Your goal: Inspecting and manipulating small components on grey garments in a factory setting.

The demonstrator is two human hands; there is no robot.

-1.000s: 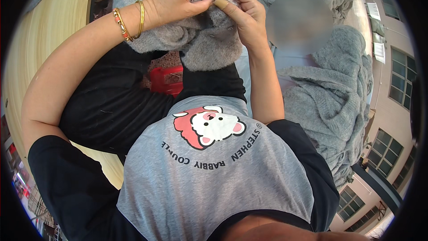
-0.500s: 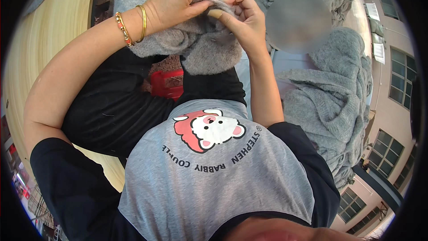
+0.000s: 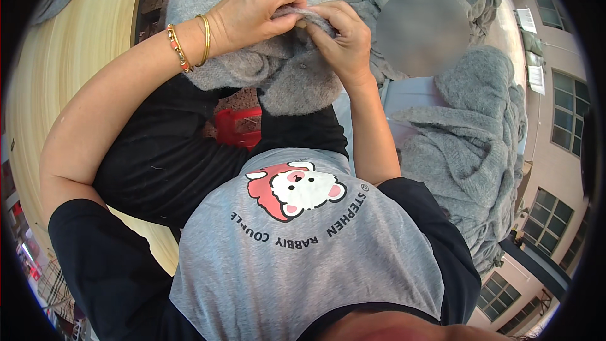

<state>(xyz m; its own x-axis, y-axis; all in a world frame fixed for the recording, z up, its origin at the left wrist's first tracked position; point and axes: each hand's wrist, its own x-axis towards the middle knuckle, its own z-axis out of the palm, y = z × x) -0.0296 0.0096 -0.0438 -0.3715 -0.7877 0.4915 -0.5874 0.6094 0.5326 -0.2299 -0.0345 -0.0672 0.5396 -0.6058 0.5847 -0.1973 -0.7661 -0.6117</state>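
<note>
From my seat I look straight down over the chest of a grey T-shirt with black sleeves and a red-and-white cartoon bear print [image 3: 297,192]. Both forearms rise from the lower edge and meet at the top of the view.

My left hand [image 3: 255,12] is curled shut, pinching a fold of the fuzzy grey knitted garment [image 3: 284,76] between thumb and fingers. Its wrist carries two bangles, a plain gold one [image 3: 205,38] and a beaded gold-and-orange one [image 3: 177,47] just beside it.

My right hand [image 3: 341,41] is closed as well, fingertips gripping the same fold of knit and touching the left hand's fingers, so the two hands hold the cloth between them. The garment is lifted up in front of the chest, bunched over and under the left hand, with a rounded flap hanging down below the right hand.

Under the garment lies a black cloth-covered lap [image 3: 164,158], and between lap and knit a small red plastic thing [image 3: 237,126] shows; I cannot tell what it is.

To the left runs a pale wooden counter [image 3: 69,69]. To the right and above, a heap of grey knitted garments [image 3: 467,132] is piled up, near the right forearm. A blurred patch [image 3: 421,28] sits against that heap.
</note>
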